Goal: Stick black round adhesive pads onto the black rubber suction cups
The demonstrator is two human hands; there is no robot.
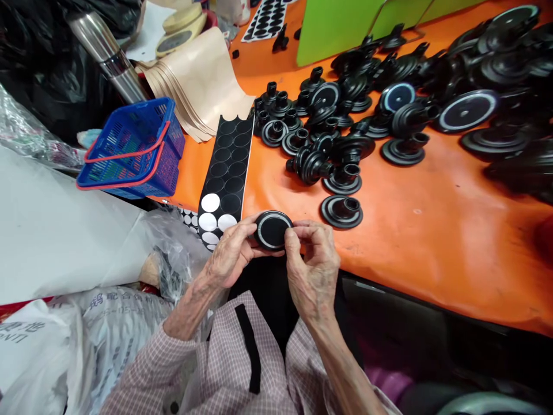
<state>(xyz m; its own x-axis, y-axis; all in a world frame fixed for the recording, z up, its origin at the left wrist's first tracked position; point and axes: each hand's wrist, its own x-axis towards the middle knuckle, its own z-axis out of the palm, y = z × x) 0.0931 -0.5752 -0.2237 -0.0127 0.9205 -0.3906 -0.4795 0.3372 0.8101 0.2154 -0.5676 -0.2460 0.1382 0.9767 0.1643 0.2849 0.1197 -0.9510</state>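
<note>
A round black plastic part with a pale ring on its face is held flat side up at the table's front edge. My left hand grips it from the left, thumb on the rim and fingers beneath. At the right rim, my right hand is closed, thumb and forefinger pinched at the edge; whether a thin sticker is between them I cannot tell. Just left lies a sheet of round black stickers, with several bare white circles at its near end. A similar black part stands to the right.
Many black stepped parts crowd the back and right of the orange table. A blue basket with red handles stands left, near a metal flask and tan sheets. A green board rises behind.
</note>
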